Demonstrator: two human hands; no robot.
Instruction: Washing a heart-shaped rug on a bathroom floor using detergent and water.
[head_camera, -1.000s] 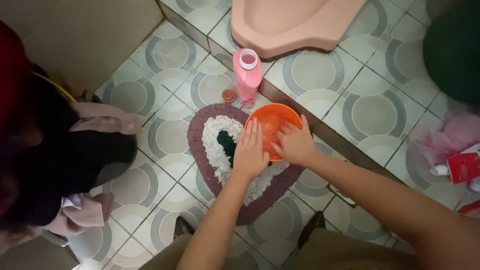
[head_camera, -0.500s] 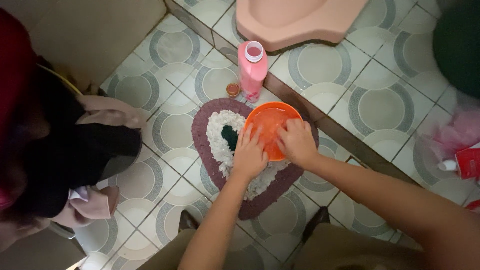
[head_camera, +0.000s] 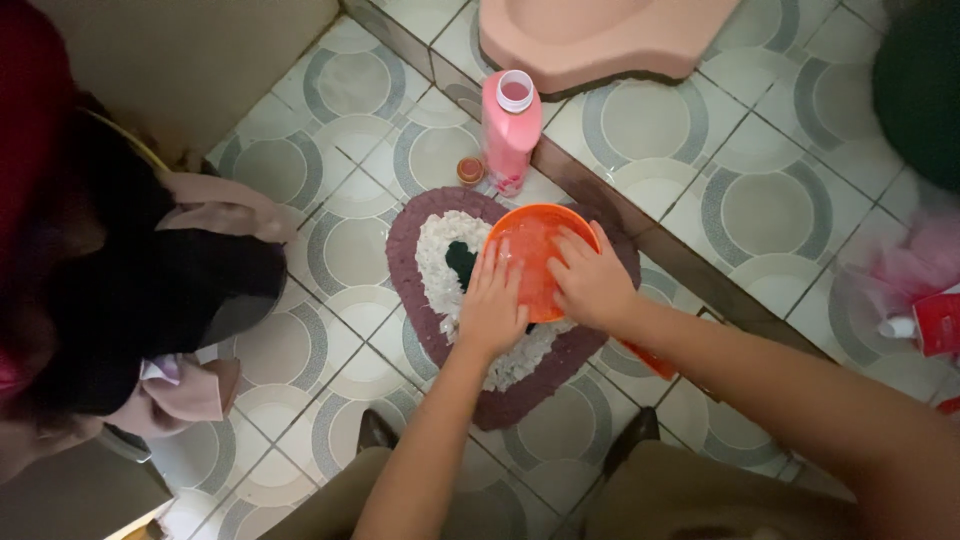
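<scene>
a pink bottle (head_camera: 509, 130) stands open on the patterned tile floor (head_camera: 760, 210), its small cap (head_camera: 470, 170) just beside it. a pink squat toilet (head_camera: 600, 35) sits behind, and another person in dark clothes (head_camera: 130, 290) crouches at the left.

Both forearms bare, no sleeves; left hand (head_camera: 492, 310) and right hand (head_camera: 592, 285) ungloved. Olive-brown trousers cover the legs (head_camera: 680, 500).

Dim room, circle-patterned tiled floor (head_camera: 760, 210)

We see a round orange bowl (head_camera: 540, 250) at centre frame — shallow, upright, wet inside — resting on the upper right lobe of a heart-shaped maroon-and-white mat (head_camera: 440, 270).
</scene>
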